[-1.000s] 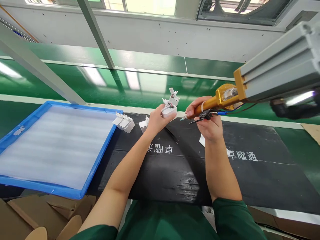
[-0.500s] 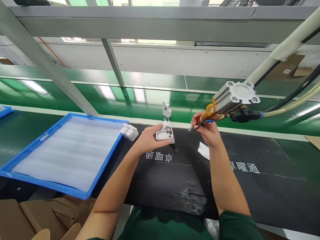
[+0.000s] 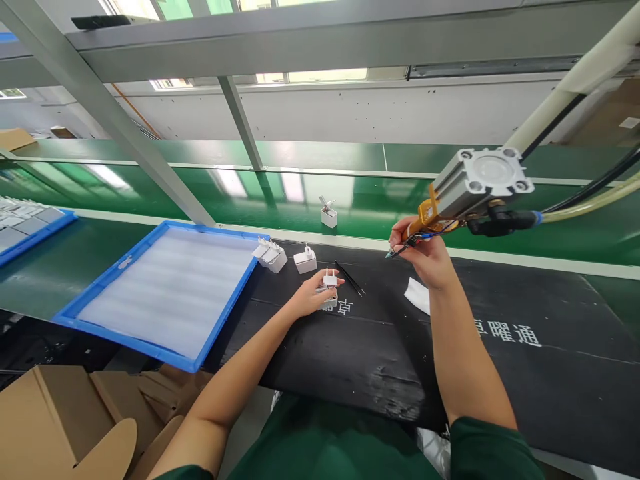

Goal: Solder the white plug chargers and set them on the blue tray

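My left hand [image 3: 314,293] is closed around a white plug adapter [image 3: 330,280], its prongs pointing up; fingers cover much of the casing. In my right hand [image 3: 425,257] is an orange-bodied pneumatic tool [image 3: 416,225] with a silver cylinder at its back end and wires along it. The tool's thin tip points left, apart from the adapter. Just beyond my left hand stands another white adapter [image 3: 305,261], with more white adapter pieces [image 3: 271,256] against the tray edge. Black tweezers [image 3: 350,279] lie between my hands on the black mat [image 3: 330,363].
A blue tray [image 3: 195,363] lined with white foam lies to the left. Another tray [image 3: 37,241] farther left holds several white units. An adapter [image 3: 329,215] sits on the green conveyor [image 3: 380,210]. White paper [image 3: 418,295] lies near my right wrist. Cardboard [image 3: 65,420] is at lower left.
An adapter now stands on the mat beside the tray. My left hand has moved down toward me and holds an adapter with prongs upward. My right hand keeps the tool.
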A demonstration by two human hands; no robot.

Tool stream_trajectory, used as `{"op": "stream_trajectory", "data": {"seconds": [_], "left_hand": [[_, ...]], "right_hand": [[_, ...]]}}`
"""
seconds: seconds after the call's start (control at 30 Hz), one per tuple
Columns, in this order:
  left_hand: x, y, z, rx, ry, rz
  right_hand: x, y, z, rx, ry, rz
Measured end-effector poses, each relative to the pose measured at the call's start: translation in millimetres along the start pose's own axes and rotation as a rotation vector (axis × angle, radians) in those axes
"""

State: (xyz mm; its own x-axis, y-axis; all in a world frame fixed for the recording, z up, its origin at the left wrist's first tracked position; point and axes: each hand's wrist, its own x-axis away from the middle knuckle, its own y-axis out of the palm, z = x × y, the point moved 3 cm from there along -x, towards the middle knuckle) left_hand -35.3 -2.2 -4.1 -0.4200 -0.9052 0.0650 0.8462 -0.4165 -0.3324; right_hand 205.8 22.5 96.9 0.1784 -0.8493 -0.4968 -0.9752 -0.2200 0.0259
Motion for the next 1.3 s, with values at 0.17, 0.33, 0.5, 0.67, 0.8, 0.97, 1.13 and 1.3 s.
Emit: {"op": "stream_trajectory", "data": {"seconds": [0.17, 0.33, 0.5, 0.67, 0.8, 0.97, 1.13, 1.3], "left_hand": [[4.5, -1.9, 6.2, -0.264, 0.109, 0.102], [24.3, -7.7, 18.0, -0.481, 0.229, 0.05], [31.2, -8.2, 13.5, -0.523, 0.184, 0.165], [27.0, -5.3, 7.5, -0.442, 0.071, 0.246], [25.5, -2.9, 5.0, -0.323, 0.059, 0.202], [30.1, -2.7, 2.4, -0.512, 0.048, 0.125], [27.0, -5.7, -0.8, -0.877, 0.087, 0.138], [22.9, -11.8, -2.7, -0.901, 0.09, 0.178]], "right_hand": [[0.5, 0.7, -0.5, 0.015, -0.007, -0.004], [1.1, 0.5, -1.3, 0.024, 0.018, 0.011], [1.6, 0.6, -2.1, 0.039, 0.02, 0.001], [1.4, 1.8, -2.7, 0.049, 0.012, 0.01], [1.9, 2.7, -3.3, 0.051, 0.009, 0.011], [2.5, 2.0, -3.3, 0.065, 0.036, 0.028], [1.9, 0.0, -2.3, 0.071, 0.036, 0.024], [1.2, -2.3, -1.1, 0.064, 0.02, 0.009]]}}
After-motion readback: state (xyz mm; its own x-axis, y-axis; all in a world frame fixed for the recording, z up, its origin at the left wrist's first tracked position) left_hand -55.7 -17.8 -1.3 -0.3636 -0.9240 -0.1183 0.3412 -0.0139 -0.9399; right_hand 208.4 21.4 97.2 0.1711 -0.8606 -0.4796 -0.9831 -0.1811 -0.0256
